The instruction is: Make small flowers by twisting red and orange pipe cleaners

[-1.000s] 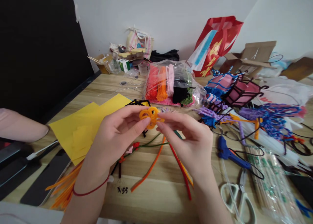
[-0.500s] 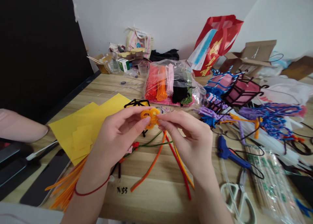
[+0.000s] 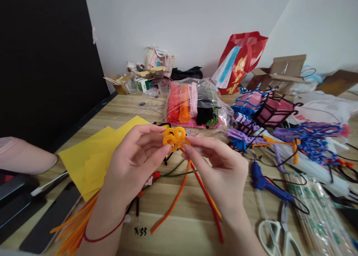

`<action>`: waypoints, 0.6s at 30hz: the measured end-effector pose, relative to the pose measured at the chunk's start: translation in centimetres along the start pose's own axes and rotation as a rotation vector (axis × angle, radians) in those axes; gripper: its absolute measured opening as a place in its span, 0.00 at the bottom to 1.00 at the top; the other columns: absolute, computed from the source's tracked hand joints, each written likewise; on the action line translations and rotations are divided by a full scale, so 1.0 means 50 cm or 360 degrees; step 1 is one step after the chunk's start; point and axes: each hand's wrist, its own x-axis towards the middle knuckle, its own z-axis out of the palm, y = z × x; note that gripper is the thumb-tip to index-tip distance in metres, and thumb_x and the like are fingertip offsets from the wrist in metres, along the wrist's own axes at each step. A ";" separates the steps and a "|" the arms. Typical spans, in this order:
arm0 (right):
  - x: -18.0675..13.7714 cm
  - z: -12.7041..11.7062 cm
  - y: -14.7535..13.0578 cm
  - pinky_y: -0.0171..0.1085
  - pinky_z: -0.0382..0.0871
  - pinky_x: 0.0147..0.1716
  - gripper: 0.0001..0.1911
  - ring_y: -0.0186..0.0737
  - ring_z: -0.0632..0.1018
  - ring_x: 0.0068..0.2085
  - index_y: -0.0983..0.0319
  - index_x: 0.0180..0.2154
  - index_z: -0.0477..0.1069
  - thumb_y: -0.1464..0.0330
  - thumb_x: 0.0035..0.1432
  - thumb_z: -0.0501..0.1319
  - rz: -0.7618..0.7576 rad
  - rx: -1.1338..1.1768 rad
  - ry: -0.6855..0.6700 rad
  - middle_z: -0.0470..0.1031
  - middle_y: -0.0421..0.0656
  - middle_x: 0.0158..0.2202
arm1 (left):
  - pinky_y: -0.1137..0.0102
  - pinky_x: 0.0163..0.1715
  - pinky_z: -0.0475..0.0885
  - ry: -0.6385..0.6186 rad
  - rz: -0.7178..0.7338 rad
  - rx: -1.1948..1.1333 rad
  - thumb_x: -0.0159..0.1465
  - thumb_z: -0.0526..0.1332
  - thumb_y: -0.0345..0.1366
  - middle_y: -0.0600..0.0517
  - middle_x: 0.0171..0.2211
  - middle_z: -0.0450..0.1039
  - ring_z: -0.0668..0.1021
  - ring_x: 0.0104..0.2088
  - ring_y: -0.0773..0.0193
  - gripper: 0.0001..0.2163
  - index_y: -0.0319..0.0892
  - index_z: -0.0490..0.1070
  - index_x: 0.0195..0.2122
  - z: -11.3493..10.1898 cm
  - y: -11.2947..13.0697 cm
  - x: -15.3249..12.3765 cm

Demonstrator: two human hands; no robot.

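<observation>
Both hands hold a small orange pipe-cleaner flower [image 3: 173, 137] above the wooden table [image 3: 179, 218]. My left hand [image 3: 134, 163] pinches its left loops between thumb and fingers; a red string circles that wrist. My right hand [image 3: 218, 166] pinches the right side with thumb and forefinger. Below the hands lie loose orange and red pipe cleaners [image 3: 192, 189] and a green stem with small red flowers [image 3: 156, 172].
Yellow paper sheets [image 3: 95, 155] lie to the left. A clear bag of coloured pipe cleaners [image 3: 192, 103] sits behind. A blue glue gun [image 3: 263, 179], scissors [image 3: 276, 233], bagged sticks [image 3: 316, 207] and blue-and-pink woven baskets [image 3: 265, 107] are to the right. Another person's arm [image 3: 25, 157] rests at far left.
The view tilted up and shifted slightly. My fingers have shifted their pinch on the orange flower; it stays held between both hands.
</observation>
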 end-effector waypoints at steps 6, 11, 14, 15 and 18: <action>0.007 0.011 0.010 0.32 0.81 0.30 0.10 0.35 0.83 0.30 0.56 0.38 0.79 0.68 0.55 0.76 0.0349 0.0330 -0.0018 0.83 0.39 0.33 | 0.70 0.42 0.85 0.0078 0.0004 0.0188 0.66 0.71 0.38 0.54 0.37 0.84 0.87 0.39 0.60 0.04 0.48 0.77 0.39 0.000 0.003 0.003; 0.027 -0.007 0.023 0.33 0.84 0.34 0.16 0.34 0.84 0.30 0.58 0.44 0.81 0.63 0.54 0.77 0.0673 0.0640 -0.0329 0.85 0.39 0.33 | 0.70 0.41 0.85 0.0052 0.0021 0.0262 0.65 0.72 0.39 0.54 0.37 0.85 0.87 0.38 0.60 0.04 0.48 0.81 0.38 -0.001 -0.002 0.005; 0.030 -0.014 0.025 0.33 0.83 0.34 0.10 0.35 0.85 0.29 0.59 0.38 0.81 0.66 0.54 0.77 0.0748 0.0620 -0.0414 0.85 0.39 0.29 | 0.69 0.39 0.84 0.0090 0.0068 0.0431 0.66 0.72 0.40 0.54 0.38 0.85 0.86 0.37 0.60 0.03 0.51 0.83 0.39 -0.002 -0.009 0.001; 0.029 -0.013 0.027 0.33 0.83 0.33 0.10 0.36 0.86 0.28 0.59 0.36 0.81 0.65 0.54 0.77 0.0729 0.0597 -0.0378 0.86 0.39 0.29 | 0.68 0.40 0.84 0.0113 0.0131 0.0501 0.65 0.72 0.40 0.54 0.39 0.85 0.86 0.38 0.60 0.03 0.51 0.84 0.39 -0.002 -0.010 0.000; 0.019 -0.004 0.036 0.32 0.83 0.31 0.10 0.36 0.86 0.28 0.58 0.35 0.82 0.63 0.53 0.78 0.0652 0.0538 -0.0266 0.86 0.38 0.29 | 0.65 0.46 0.82 0.0135 0.0381 0.0689 0.64 0.73 0.39 0.55 0.39 0.83 0.84 0.41 0.59 0.02 0.51 0.82 0.38 0.002 -0.010 -0.001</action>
